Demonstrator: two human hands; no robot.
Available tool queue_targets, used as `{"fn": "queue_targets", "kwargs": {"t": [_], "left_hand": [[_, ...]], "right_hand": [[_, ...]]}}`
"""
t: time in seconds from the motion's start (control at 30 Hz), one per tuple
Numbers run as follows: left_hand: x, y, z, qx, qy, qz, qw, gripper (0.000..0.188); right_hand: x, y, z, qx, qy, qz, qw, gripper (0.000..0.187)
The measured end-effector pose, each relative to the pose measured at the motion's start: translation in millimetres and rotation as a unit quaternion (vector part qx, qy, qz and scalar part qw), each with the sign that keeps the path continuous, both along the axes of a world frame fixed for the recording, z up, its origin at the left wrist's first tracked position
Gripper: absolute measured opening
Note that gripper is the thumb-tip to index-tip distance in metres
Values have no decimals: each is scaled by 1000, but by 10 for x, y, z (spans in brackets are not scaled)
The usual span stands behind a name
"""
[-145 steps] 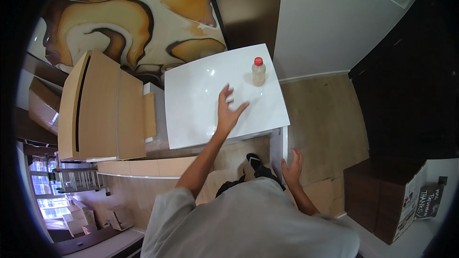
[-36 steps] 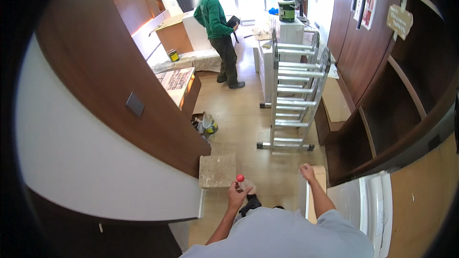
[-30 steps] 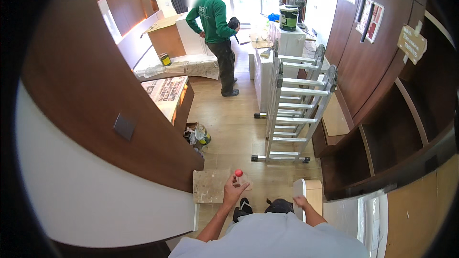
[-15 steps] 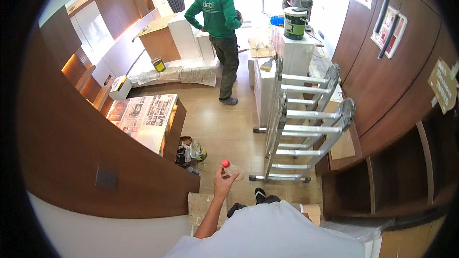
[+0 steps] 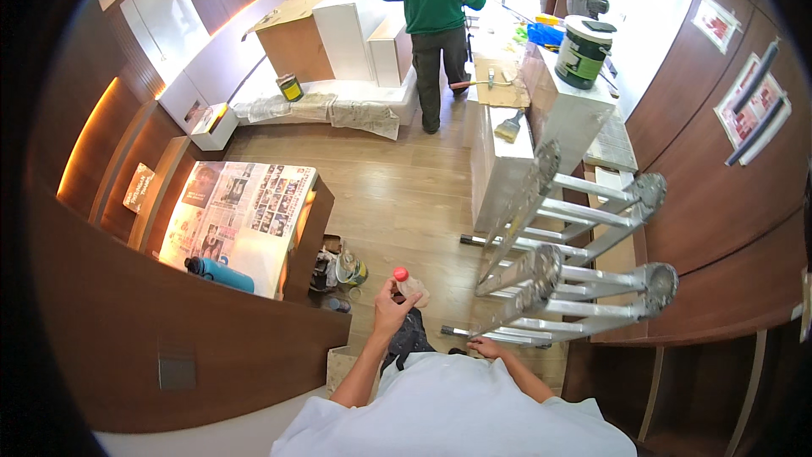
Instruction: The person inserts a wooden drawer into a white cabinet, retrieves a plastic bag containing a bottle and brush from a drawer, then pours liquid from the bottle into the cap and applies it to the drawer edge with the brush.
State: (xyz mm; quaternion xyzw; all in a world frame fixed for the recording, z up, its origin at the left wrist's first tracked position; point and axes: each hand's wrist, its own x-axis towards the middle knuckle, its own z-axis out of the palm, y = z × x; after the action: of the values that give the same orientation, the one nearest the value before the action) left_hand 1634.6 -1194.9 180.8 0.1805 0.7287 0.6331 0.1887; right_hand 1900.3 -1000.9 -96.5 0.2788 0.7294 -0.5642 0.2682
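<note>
Left hand: thumb and fingers closed round a small clear plastic bottle with a round red cap
Bottle's place: held out ahead of the body, over the pale wood floor
Right hand: shows near the foot of a silver metal ladder — whether it grips anything, I cannot tell
Newspaper-covered table: bears a blue bottle with a dark cap

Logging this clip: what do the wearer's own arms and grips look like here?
The forearms are bare below the short, loose sleeves of a whitish shirt with no print in view. The left grip and right grip are ungloved human hands. No watch or bracelet shows; a ring would be too small to tell.
</note>
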Motion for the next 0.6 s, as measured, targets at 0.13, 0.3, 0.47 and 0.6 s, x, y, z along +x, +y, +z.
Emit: {"fn": "queue_targets", "kwargs": {"t": [0.13,0.3,0.47,0.6], "left_hand": [[-679,239,-230,-27,-34,-46,998,47],[-1636,603,-228,-23,-57,-114,992,62],[-2784,936,-62,-80,1,-207,975,62],[-3447,1081,57,-25,78,-199,976,58]], "right_hand": [[-458,0,-578,-31,2,-13,999,50],[-1393,148,-816,-32,-85,-260,961,38],[-2786,608,-125,100,7,-298,949,30],[-3748,942,807,-67,55,-356,930,36]]}}
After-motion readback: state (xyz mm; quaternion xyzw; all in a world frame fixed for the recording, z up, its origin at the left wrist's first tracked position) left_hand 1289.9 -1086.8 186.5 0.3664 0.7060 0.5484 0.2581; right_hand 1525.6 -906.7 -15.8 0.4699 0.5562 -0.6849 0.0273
